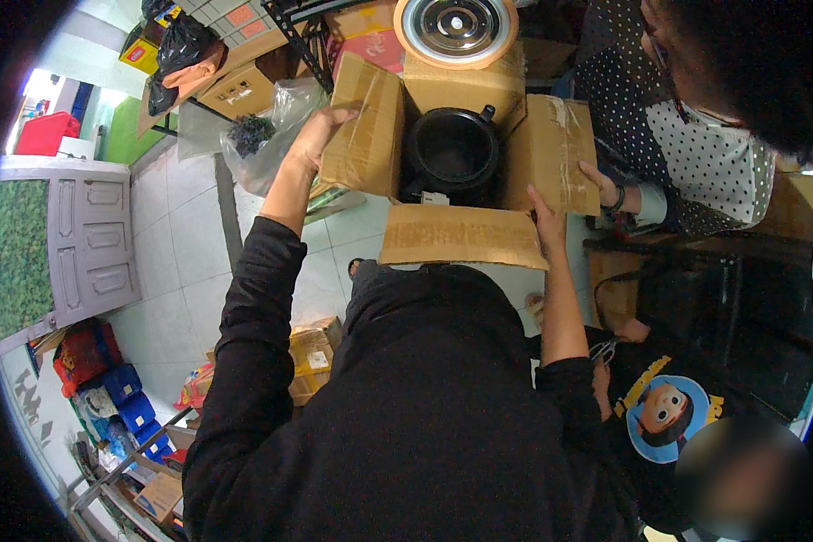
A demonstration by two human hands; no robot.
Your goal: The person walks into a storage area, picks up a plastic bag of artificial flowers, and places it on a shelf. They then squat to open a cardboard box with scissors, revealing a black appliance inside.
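Note:
In front of me is a cardboard box (461, 237) with its flaps folded outward. Inside it sits a dark round pot (452, 149) with a small knob-like handle on its rim. My left hand (323, 135) grips the edge of the left flap, with its fingers partly hidden behind the cardboard. At the near right corner my right hand (547, 217) pinches the box between the right and near flaps. Another person's hand (601, 183) touches the right flap's outer edge. A round lid (457, 27) with a pale orange rim lies beyond the pot, by the far flap.
One person in a dotted top (696, 163) stands at the right, another in a black printed shirt (668, 406) at the lower right. Clear plastic bags (280, 135) hang left of the box. Cardboard cartons (314, 361) lie on the tiled floor behind my left arm.

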